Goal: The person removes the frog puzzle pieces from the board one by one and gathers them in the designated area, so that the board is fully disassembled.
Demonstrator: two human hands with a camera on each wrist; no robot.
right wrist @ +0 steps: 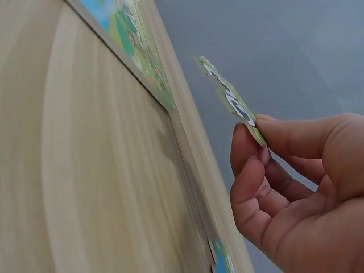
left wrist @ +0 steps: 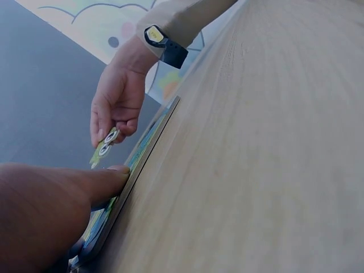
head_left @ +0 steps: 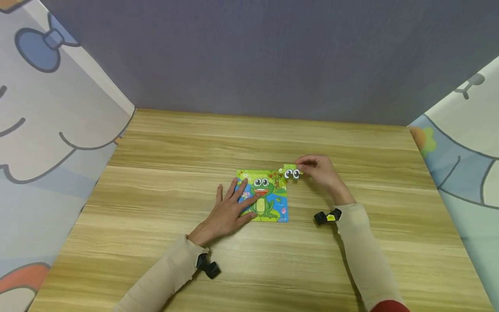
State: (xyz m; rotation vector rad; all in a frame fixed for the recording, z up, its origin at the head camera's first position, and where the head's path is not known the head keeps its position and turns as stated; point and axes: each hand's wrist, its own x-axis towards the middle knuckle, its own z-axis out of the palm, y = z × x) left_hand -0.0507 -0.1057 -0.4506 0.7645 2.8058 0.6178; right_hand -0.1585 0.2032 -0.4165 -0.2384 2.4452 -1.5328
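Note:
A square frog puzzle board (head_left: 282, 201) lies flat on the table, showing a green frog with big eyes on a blue and green picture. My left hand (head_left: 228, 215) rests on its left part with fingers spread, covering some of the picture. In the left wrist view, a fingertip of that hand (left wrist: 45, 210) touches the board edge. My right hand (head_left: 321, 172) pinches a small green puzzle piece (head_left: 291, 172) with two printed eyes between thumb and fingers. It holds the piece raised by the board's top right corner; the right wrist view shows the piece (right wrist: 233, 99) tilted, edge towards the camera.
The wood-grain table (head_left: 175, 143) spreads around the board. A grey panel (head_left: 265, 60) stands along its far edge, and cartoon-printed walls (head_left: 78, 112) rise at both sides. Black wrist cameras (head_left: 208, 266) are strapped over both beige sleeves.

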